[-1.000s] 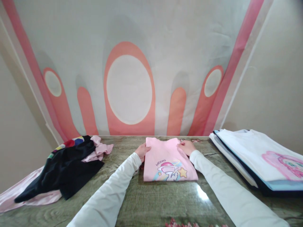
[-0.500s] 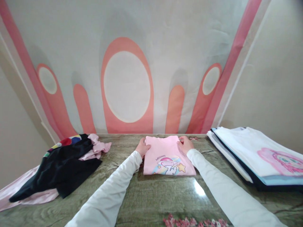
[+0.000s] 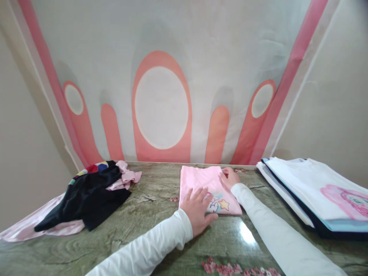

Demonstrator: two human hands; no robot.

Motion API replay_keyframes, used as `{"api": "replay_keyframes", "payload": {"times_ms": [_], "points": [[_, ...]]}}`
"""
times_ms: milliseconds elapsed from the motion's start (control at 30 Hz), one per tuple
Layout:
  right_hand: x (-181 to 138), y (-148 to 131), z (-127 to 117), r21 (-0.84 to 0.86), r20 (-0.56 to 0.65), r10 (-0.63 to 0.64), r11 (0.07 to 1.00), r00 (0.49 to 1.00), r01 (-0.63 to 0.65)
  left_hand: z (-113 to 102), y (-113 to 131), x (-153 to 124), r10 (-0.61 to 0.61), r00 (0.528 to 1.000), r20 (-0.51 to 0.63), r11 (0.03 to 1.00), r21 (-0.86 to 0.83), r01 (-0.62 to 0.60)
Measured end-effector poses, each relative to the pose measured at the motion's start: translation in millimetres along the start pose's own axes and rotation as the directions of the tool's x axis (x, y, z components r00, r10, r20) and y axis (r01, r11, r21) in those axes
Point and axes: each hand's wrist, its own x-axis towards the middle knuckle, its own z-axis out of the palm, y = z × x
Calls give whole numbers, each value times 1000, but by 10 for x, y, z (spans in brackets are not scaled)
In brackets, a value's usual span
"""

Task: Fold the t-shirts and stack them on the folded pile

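A pink T-shirt [image 3: 198, 178], folded into a rectangle with a cartoon print and a yellow star, lies on the table in front of me. My left hand [image 3: 198, 211] is spread flat over its near left part, fingers apart, hiding much of the print. At the far right edge of the shirt, my right hand [image 3: 230, 179] has its fingers closed on the fabric. Long white sleeves cover both my arms.
Left on the wood-patterned table [image 3: 155, 214] lies a loose heap of black clothing [image 3: 97, 199] and pink clothing [image 3: 129, 177]. A stack of folded shirts, a white T-shirt [image 3: 304, 180] on top, stands at the right. A patterned wall [image 3: 198, 76] rises behind the table.
My left hand has let go of the shirt's far left edge and come nearer, opening flat over the print. My right hand stays at the right edge. The view has shifted slightly left.
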Motion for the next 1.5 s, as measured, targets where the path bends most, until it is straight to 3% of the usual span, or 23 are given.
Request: {"api": "replay_keyframes", "payload": {"times_ms": [333, 800, 1000, 1167, 1333, 1400, 1500], "points": [[49, 118, 44, 119, 3, -40, 992, 999, 39, 259, 130, -177, -30, 999, 37, 999, 33, 29], [107, 165, 58, 110, -65, 0, 994, 998, 7, 164, 61, -101, -32, 996, 80, 973, 231, 12], [118, 201, 6, 119, -85, -38, 992, 996, 48, 132, -223, -107, -104, 994, 37, 950, 299, 88], [102, 184, -18, 97, -46, -113, 988, 993, 117, 149, -699, -70, -225, 973, 41, 933, 296, 204], [82, 117, -50, 82, -5, -172, 982, 985, 172, 82, -1164, -73, -390, 921, -22, 875, 302, 378], [70, 85, -55, 87, 13, -182, 980, 983, 180, 23, -1200, -80, -405, 910, -85, 861, 299, 412], [48, 45, -61, 98, 36, -183, 979, 982, 179, -60, -994, -77, -294, 944, -149, 917, 235, 323]]}}
